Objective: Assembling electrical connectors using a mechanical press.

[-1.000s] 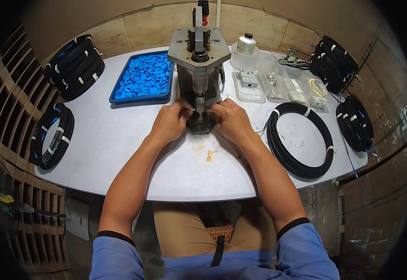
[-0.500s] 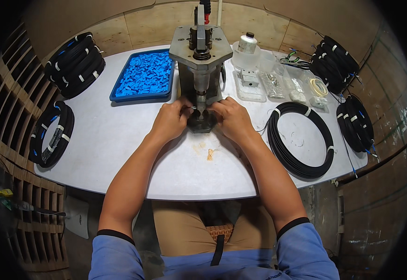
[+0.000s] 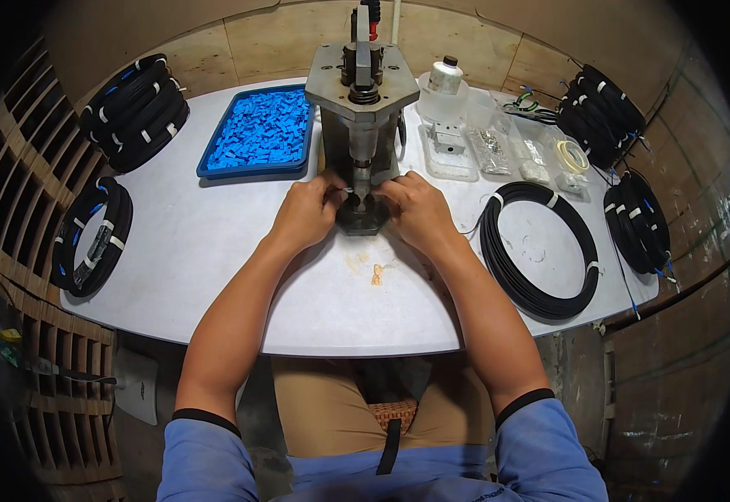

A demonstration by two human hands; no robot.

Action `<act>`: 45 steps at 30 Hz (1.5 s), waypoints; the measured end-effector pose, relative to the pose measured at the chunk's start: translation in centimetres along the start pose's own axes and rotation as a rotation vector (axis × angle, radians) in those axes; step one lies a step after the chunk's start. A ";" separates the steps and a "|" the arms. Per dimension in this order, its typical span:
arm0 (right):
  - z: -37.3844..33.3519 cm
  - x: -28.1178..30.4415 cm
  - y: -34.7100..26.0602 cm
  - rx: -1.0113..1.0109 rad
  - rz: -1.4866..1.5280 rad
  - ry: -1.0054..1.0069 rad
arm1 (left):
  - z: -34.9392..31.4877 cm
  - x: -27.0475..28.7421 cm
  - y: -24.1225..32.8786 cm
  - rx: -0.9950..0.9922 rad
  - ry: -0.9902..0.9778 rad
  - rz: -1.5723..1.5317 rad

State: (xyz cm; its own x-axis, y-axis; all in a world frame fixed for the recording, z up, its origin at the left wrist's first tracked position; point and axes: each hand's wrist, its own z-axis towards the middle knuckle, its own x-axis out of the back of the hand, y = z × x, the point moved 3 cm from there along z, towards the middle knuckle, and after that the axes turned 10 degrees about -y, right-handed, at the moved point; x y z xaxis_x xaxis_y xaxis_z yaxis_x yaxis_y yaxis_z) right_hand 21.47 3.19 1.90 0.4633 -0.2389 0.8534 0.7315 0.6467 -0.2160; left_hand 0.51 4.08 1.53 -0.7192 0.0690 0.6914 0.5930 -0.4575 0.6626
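Note:
A grey metal bench press [image 3: 363, 125] stands at the far middle of the table, with its ram above a round base [image 3: 362, 224]. My left hand [image 3: 305, 211] is at the left of the ram's lower end, fingers pinched together; a tiny pale bit shows at its fingertips, too small to name. On the other side, my right hand [image 3: 418, 205] has its fingers curled in against the press, and what they hold is hidden. A thin black cable end leaves the large coil of black cable [image 3: 490, 251] and passes out of sight by my right forearm.
Left of the press is a blue tray [image 3: 206, 173] of small blue parts. Coiled black cables [image 3: 135, 117] stand at both sides. Behind the large coil are a white bottle [image 3: 445, 77], clear containers [image 3: 451, 171] of small parts and pliers [image 3: 532, 109]. An orange-brown mark [image 3: 377, 274] lies before the press.
Both hands stay at the press in nearly the same pose. The whole view has shifted very slightly; nothing else visibly moved.

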 end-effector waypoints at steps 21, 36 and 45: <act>0.0 0.3 -0.2 -0.031 -0.004 -0.038 | 0.0 0.0 0.1 0.034 0.003 0.001; 0.0 0.5 -0.4 -0.026 0.002 -0.016 | -0.1 0.1 0.1 0.046 -0.011 -0.039; 0.0 0.3 -0.1 -0.018 0.012 -0.006 | -0.1 0.1 0.3 0.064 -0.015 -0.029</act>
State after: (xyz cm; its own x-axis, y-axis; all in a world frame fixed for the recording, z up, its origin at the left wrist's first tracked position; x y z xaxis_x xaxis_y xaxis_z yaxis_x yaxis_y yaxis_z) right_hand 21.56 3.03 2.14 0.4690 -0.2274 0.8534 0.7348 0.6366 -0.2342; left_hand 0.55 3.89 1.79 -0.7310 0.0948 0.6757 0.5946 -0.3974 0.6990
